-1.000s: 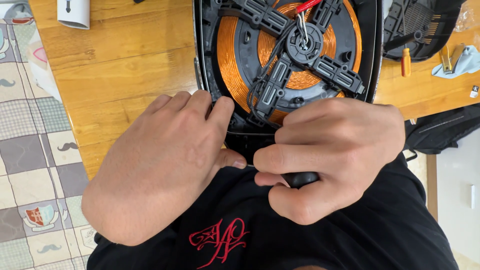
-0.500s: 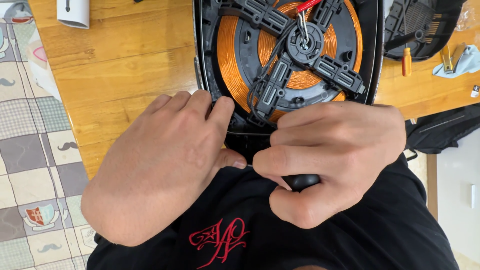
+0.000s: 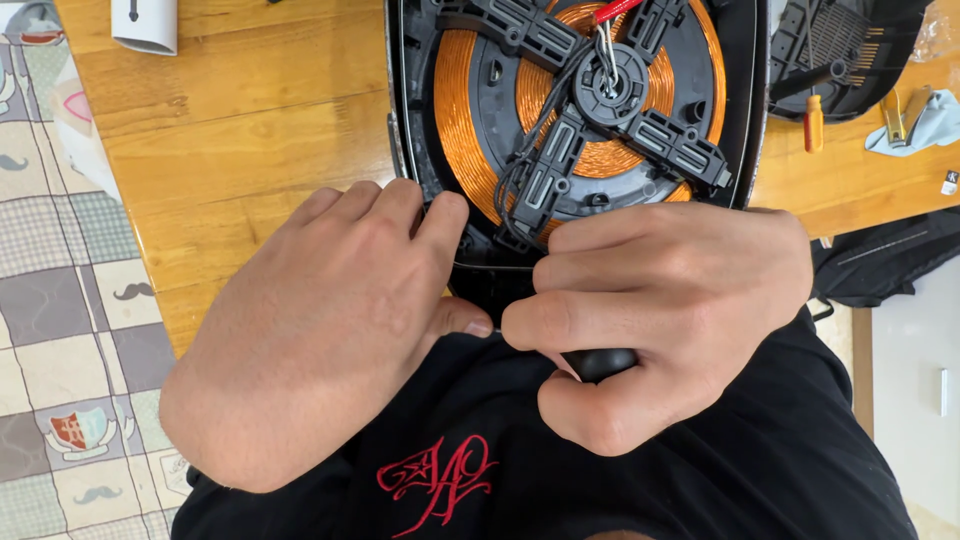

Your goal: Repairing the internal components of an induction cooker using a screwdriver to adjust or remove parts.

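We curl our right hand tight around a black tool handle at the near edge of the opened cooker on the worktop. Our left hand rests beside it, fingers loosely bent against the cooker's rim, gripping nothing we can see.

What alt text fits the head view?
Two bare hands meet at the near edge of an opened black appliance with a copper coil on a wooden table. The right hand grips a dark tool handle; the left hand rests fingers on the casing.
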